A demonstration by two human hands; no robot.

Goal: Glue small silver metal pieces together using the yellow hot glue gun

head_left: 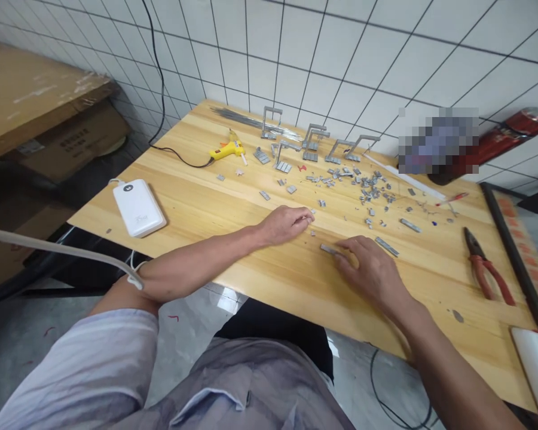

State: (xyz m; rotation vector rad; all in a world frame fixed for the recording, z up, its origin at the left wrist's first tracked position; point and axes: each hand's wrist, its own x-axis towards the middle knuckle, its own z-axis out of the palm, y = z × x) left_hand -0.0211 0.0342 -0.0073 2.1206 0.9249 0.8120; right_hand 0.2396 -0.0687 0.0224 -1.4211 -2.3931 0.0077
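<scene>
My left hand (289, 224) rests over the wooden table, its fingers closed in a pinch; what they hold, if anything, is too small to name. To its right, my right hand (370, 266) has its thumb and fingertips at the near end of a small grey strip (328, 249) lying on the wood. Another grey strip (387, 246) lies just beyond my right hand. Many small grey pieces (374, 188) are scattered farther back. Behind them stand several grey frame-shaped pieces on flat bases, among them one frame (311, 143).
A yellow glue gun (228, 150) lies at the back left, near thin metal rods (255, 122). A white power bank (138, 208) is at the left edge. Red-handled pliers (486, 272) lie right; a red cylinder (497, 143) leans by the tiled wall.
</scene>
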